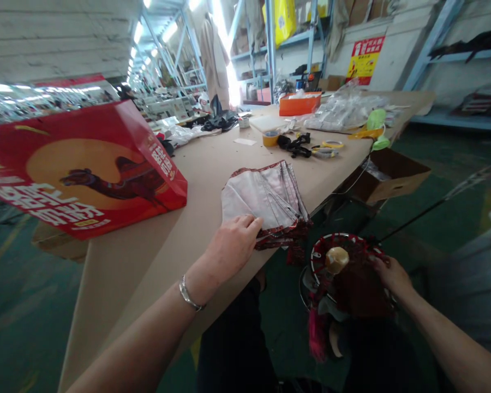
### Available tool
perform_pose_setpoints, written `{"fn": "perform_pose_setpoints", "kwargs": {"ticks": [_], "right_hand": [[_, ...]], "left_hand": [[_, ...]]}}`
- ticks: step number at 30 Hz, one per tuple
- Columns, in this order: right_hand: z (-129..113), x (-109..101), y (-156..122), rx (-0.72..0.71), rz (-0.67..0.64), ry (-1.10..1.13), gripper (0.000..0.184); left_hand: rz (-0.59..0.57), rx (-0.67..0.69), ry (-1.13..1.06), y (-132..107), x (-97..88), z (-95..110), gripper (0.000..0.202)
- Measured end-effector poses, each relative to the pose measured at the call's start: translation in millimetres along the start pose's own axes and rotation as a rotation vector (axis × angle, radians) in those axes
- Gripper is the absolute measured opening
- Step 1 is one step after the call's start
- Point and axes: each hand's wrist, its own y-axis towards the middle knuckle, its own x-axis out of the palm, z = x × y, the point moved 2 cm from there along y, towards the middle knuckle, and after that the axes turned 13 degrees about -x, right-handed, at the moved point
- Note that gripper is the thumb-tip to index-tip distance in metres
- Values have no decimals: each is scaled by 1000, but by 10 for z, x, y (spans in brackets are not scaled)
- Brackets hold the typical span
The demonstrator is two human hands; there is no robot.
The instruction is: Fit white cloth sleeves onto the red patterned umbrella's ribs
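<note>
My left hand [235,243], with a silver bracelet at the wrist, lies on a stack of fabric pieces [256,196] at the table's edge. These pieces show a pale lining and dark red patterned borders; the fingers rest on top, not wrapped round them. Low on the right, below table height, my right hand [395,278] has its fingers closed on the edge of a dark red cloth [360,289]. That cloth lies over a round basket-like thing with a red and white rim [331,238]. On it sits a pale yellowish roundish object [336,260], its kind unclear.
A big red paper bag with a camel [106,174] stands on the table [196,229] at left. Farther back are a yellow tape roll [270,138], black tools [297,144], scissors [327,150], an orange box [299,103] and plastic bags [343,109]. A cardboard box [396,174] stands beyond the right edge.
</note>
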Motion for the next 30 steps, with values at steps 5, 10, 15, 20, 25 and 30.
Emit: {"fn": "perform_pose_setpoints", "kwargs": {"ticks": [5,10,15,20,25,30], "right_hand": [[-913,-449,-110,-301,184,330,40],[-2535,-978,-762,-1056,19,463,19],[-3418,-592,-916,-1165,-195,238,43],[-3718,-321,-655,-1106,-219,-170,36],[-3678,-488,-578,-1042,-220,-345,29],[-3535,-669,-638,-987,-208,-424,29]], "left_hand": [[-62,51,57,25,-93,37,33],[-47,-34,97,86,-128,-36,18],[84,-150,43,145,-277,-175,14],[167,-168,-2,129,-437,-265,22],[132,-214,19,-1,-381,-308,24],[149,-486,-268,-118,-223,-376,16]]}}
